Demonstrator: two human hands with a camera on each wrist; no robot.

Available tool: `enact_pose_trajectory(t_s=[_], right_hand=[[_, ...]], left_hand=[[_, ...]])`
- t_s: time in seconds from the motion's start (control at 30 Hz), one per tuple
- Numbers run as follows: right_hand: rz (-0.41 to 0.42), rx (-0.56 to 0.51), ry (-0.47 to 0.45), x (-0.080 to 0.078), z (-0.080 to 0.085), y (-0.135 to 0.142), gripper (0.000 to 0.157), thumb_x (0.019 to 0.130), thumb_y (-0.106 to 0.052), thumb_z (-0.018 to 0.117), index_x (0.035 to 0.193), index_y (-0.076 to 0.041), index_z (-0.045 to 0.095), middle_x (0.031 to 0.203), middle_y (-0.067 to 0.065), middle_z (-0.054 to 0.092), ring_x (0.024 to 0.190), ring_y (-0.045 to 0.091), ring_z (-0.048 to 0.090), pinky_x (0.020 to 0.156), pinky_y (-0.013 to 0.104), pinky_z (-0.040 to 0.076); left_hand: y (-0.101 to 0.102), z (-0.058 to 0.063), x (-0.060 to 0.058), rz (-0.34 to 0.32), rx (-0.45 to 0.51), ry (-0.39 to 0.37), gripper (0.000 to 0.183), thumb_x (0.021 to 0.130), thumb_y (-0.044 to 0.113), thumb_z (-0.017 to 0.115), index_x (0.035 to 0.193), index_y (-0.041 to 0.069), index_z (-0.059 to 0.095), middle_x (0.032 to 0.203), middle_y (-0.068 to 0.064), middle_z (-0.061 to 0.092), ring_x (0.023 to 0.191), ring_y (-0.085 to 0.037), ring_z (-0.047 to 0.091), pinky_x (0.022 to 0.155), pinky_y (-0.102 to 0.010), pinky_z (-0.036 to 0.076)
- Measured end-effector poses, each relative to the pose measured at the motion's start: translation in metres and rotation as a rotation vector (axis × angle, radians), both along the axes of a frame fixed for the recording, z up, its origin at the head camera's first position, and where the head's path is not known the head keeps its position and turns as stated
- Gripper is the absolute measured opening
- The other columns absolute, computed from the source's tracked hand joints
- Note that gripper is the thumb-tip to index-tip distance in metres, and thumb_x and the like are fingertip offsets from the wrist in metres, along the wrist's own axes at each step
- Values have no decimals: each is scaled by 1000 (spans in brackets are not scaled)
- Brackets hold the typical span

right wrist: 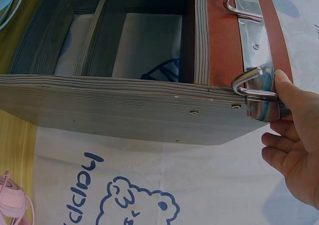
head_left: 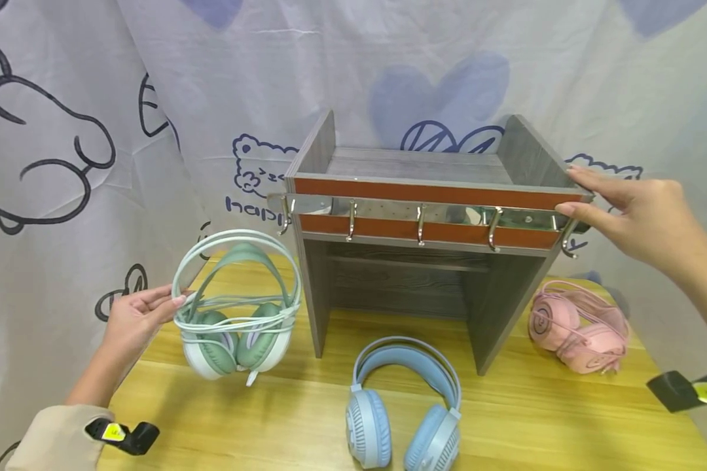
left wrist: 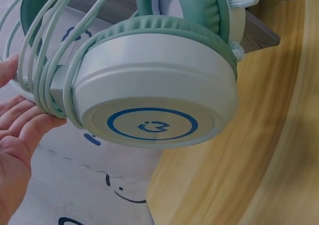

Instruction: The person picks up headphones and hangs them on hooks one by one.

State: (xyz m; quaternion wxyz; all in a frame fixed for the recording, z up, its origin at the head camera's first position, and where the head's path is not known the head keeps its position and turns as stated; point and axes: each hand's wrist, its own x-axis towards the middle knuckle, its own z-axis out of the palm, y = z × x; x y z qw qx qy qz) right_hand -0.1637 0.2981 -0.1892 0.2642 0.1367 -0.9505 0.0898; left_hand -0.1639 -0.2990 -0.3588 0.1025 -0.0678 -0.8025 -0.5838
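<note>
My left hand [head_left: 132,320] holds green and white headphones [head_left: 268,343] by one side of the headband, raised above the table at the left of a grey wooden shelf [head_left: 503,297]. Their pale cord is wound in several loops across the band and ear cups. In the left wrist view, a white ear cup [left wrist: 159,80] with a blue ring logo faces the camera. My right hand [head_left: 654,209] grips the shelf's upper right corner, thumb on the front by the end hook [right wrist: 246,80]. A metal strip [head_left: 383,209] with several hooks runs along the orange-brown front.
Light blue headphones [head_left: 368,422] lie on the yellow wood-grain table [head_left: 212,432] in front of the shelf. Pink headphones [head_left: 598,347] with a wound cord lie at its right. Behind hangs a white curtain [head_left: 359,39] with cartoon prints.
</note>
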Motion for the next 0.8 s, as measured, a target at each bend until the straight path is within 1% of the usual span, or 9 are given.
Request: enact_pose_trajectory(t_s=[0.23, 0.37, 0.47, 0.57, 0.7, 0.8], right_hand=[[-1, 10, 8, 0, -1, -1, 54, 87, -35, 64, 131, -6, 52, 125, 28, 51, 39, 9, 19, 39, 20, 24], [-5, 12, 6, -1, 0, -1, 55, 86, -35, 64, 131, -5, 52, 125, 29, 51, 40, 9, 21, 42, 19, 26], [-12, 16, -2, -1, 0, -2, 55, 87, -35, 64, 131, -5, 51, 125, 29, 51, 40, 10, 23, 44, 19, 27], [-15, 17, -4, -1, 0, -2, 55, 87, -35, 63, 131, -5, 51, 125, 30, 50, 41, 10, 22, 43, 19, 26], [-15, 15, -7, 0, 0, -2, 56, 87, -35, 63, 132, -5, 50, 125, 31, 50, 41, 10, 21, 42, 20, 25], [-14, 10, -10, 0, 1, -2, 56, 87, -35, 63, 132, -5, 50, 125, 31, 50, 41, 10, 20, 42, 20, 25]], left_hand=[[-4, 2, 0, -68, 68, 104, 34, 87, -4, 58, 96, 27, 68, 88, 21, 70, 80, 6, 66, 68, -8, 53], [-5, 5, 0, -108, 110, 113, 35, 87, -6, 56, 96, 26, 69, 89, 18, 71, 81, 5, 67, 70, -8, 53], [-5, 8, 1, -111, 95, 118, 36, 87, -6, 56, 96, 26, 69, 89, 19, 71, 81, 5, 66, 70, -8, 53], [-5, 10, 2, -120, 109, 123, 36, 87, -7, 55, 95, 26, 70, 88, 17, 71, 81, 5, 67, 70, -9, 54], [-3, 13, 5, -139, 139, 133, 36, 87, -8, 55, 94, 23, 71, 88, 15, 72, 82, 4, 67, 70, -9, 54], [0, 16, 8, -140, 124, 143, 34, 87, -8, 55, 96, 21, 71, 89, 15, 72, 83, 3, 67, 71, -10, 54]])
